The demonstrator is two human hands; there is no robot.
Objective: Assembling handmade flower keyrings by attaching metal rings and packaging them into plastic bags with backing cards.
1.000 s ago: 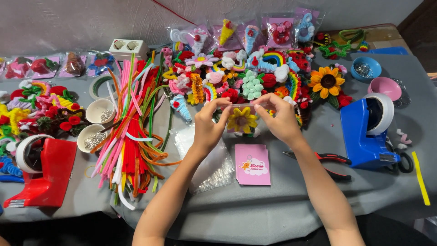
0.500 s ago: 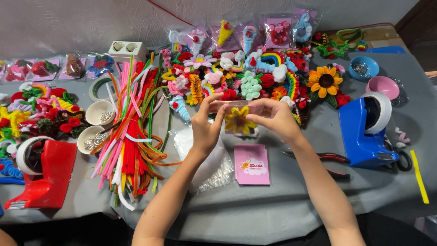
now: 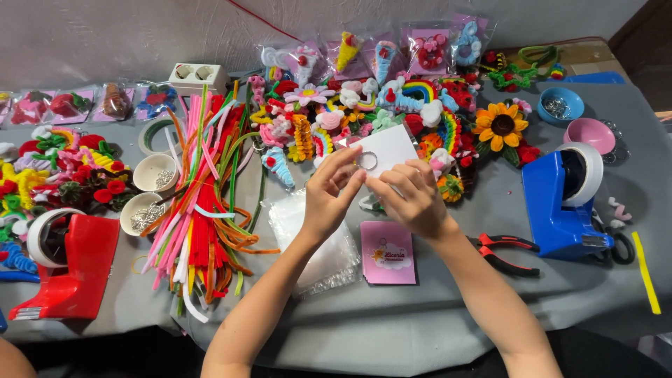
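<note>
My left hand (image 3: 329, 192) and my right hand (image 3: 411, 196) meet over the middle of the grey table (image 3: 420, 329). Together they pinch a white card (image 3: 388, 148) tilted up toward me, with a small metal key ring (image 3: 367, 161) at its near edge between my left fingertips. The yellow pipe-cleaner piece seen earlier is hidden behind the card. Just below my right hand lies a stack of pink cards (image 3: 389, 253). A pile of clear plastic bags (image 3: 318, 245) lies under my left wrist.
A heap of coloured pipe cleaners (image 3: 203, 203) lies left. Finished pipe-cleaner flowers, rainbows and a sunflower (image 3: 500, 126) crowd the back. A blue tape dispenser (image 3: 563, 196) and red pliers (image 3: 507, 252) sit right, a red tape dispenser (image 3: 66, 266) front left, small bowls (image 3: 154, 171) with metal rings nearby.
The card has been turned so that its white back faces me, covering the yellow pipe-cleaner piece. A metal ring now shows at my left fingertips.
</note>
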